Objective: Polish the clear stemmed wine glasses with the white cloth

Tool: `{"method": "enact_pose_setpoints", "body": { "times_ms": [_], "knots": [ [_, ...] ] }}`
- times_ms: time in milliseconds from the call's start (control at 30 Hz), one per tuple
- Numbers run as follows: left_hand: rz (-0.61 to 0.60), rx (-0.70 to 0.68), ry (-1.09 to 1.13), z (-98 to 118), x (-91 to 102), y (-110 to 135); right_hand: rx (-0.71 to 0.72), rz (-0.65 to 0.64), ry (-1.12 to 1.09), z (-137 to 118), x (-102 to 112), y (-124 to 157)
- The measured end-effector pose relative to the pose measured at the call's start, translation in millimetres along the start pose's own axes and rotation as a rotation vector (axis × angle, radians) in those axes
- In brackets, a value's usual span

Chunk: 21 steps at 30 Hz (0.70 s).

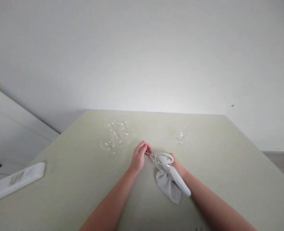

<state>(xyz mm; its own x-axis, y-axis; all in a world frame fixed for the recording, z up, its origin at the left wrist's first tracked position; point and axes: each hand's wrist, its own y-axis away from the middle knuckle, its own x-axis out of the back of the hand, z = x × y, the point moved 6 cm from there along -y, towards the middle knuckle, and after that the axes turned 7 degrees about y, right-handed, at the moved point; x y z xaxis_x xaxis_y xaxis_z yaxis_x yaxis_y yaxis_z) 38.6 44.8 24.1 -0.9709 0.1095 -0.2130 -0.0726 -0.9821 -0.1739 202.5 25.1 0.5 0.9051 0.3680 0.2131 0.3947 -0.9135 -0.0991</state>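
Near the middle of the table, my left hand (141,154) is closed around the foot end of a stemmed glass (150,155), which lies tilted sideways. A light grey cloth (168,184) wraps the glass's bowl and hangs down in folds. My right hand (175,163) grips the cloth and the bowl from the right; most of its fingers are hidden behind the fabric. Left of my hands stands a group of several clear stemmed glasses (114,131). Beyond my right hand is another clear stemmed glass (181,136).
The pale greenish table (154,128) meets a white wall (156,57) at its far edge. On the table's left edge lies a long white object (18,180) with a printed label. A white panel (19,122) stands past the left side.
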Motion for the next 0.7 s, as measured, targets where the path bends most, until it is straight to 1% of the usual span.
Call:
{"method": "enact_pose_setpoints", "body": {
  "times_ms": [133, 233, 400, 533, 600, 700],
  "knots": [
    [0.021, 0.037, -0.03, -1.2, 1.8, -2.2, 0.0, -0.046, 0.021, -3.3, -7.2, -0.1],
    [0.022, 0.076, -0.019, -4.7, 0.4, -0.5, 0.013, -0.061, 0.014, -3.1, -7.1, -0.8],
    [-0.007, 0.022, -0.027, -3.0, -2.7, 2.8, 0.033, -0.027, -0.029, 0.8, 1.5, -3.4],
    [0.01, 0.003, -0.052, -0.3, 1.9, 0.4, 0.037, -0.019, 0.005, 1.4, -1.4, -2.6],
    [0.017, 0.022, -0.058, -1.1, 4.0, -2.0, 0.034, -0.015, 0.021, 1.1, -4.5, -1.5],
    [0.019, 0.096, -0.059, -7.2, 4.5, -4.5, 0.028, -0.009, 0.01, 1.3, -5.3, -1.0]
  ]
}}
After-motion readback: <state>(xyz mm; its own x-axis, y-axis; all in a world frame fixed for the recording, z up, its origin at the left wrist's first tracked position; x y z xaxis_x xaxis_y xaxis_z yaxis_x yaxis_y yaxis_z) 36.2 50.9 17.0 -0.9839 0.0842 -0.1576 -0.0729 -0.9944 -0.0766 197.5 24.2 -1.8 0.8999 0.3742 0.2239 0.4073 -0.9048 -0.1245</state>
